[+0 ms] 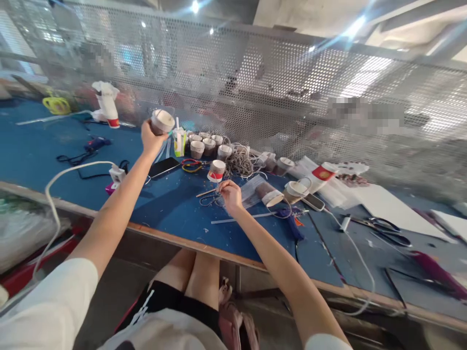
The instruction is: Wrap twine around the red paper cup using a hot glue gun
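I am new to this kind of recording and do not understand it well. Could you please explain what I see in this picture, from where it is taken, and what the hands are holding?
There is no machine here. A person wears a camera on the head, so the single picture looks forward and down over that person's own arms and knees.

The left hand is raised and holds a small brown cup with a white rim. The right hand rests on the blue worktable, its fingers at a thin wooden stick and some loose wire.

On the table lie more such cups, a cup with a red band, a tangle of grey cord, a black phone and scissors. A perforated metal screen stands behind.
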The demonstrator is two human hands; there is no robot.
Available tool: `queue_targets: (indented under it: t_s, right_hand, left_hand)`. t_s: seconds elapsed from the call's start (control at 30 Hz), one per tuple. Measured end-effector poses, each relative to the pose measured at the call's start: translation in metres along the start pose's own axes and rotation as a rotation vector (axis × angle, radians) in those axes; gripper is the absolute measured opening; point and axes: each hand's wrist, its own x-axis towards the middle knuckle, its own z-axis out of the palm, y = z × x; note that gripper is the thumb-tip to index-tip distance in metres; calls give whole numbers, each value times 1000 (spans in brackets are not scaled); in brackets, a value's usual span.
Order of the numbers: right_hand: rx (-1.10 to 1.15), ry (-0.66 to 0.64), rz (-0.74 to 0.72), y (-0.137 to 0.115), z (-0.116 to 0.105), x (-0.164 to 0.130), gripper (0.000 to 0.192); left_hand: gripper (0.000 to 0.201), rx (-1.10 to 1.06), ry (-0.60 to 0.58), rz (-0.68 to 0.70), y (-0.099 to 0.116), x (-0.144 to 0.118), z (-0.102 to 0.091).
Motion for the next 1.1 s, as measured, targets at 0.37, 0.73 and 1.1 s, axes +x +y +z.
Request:
queue_targets:
  t_s: [0.37,0.73,1.1]
  right_hand:
    - [-2,-28,11,8,3,-5,9]
    - [-13,-36,60,14,0,-5,10]
    - [23,-43,76,11,-1,-7,10]
  left_hand:
    - [67,152,-585,-34,-25,28,3]
    - [85,162,-796,7,-48,21,41]
    - [77,342,-678,10,-43,24,51]
